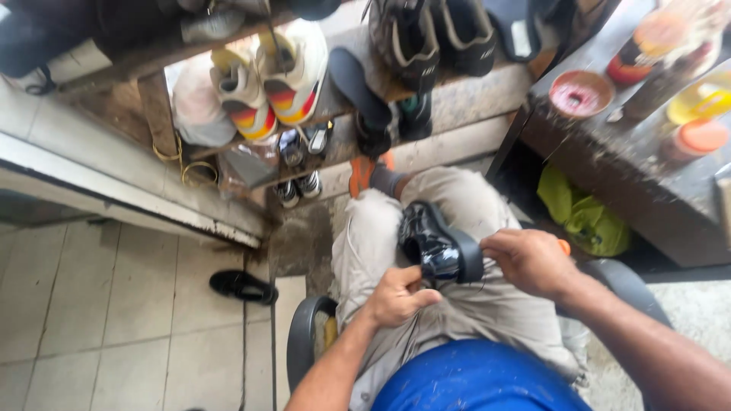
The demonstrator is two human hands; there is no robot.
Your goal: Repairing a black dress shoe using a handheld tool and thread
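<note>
Left hand (396,295): we pinch the black shoe (435,243) at its six o'clock edge.
Right hand (529,261): closed on an orange-tipped tool (563,246), three o'clock.
Progress: shoe glossy; remaining work unclear.

The right hand (531,262) hides most of an orange-tipped tool (563,246).
</note>
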